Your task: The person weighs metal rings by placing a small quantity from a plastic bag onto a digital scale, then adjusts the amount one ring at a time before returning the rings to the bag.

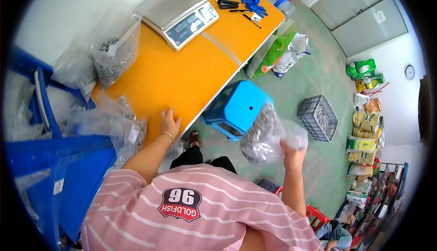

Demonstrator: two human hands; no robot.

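Note:
My right hand (293, 153) is closed round the gathered neck of a clear plastic bag (261, 137). Small grey pieces, too small to name, fill the bag's lower part. The bag hangs against the near right side of a blue plastic stool (246, 103). My left hand (170, 123) is at the near end of the orange table (182, 78), its fingers apart and nothing in them. Just left of that hand lies another clear bag of grey pieces (136, 130). A fuller clear bag (116, 57) stands farther back by the wall.
A digital scale (182, 14) sits on the table, with a stapler (227, 4), pens and blue gloves (254, 6) beyond. On the floor are a grey crate (318, 119) of small pieces and a green sack (275, 53). Blue shelving (68, 160) stands left; stacked sacks line the right wall.

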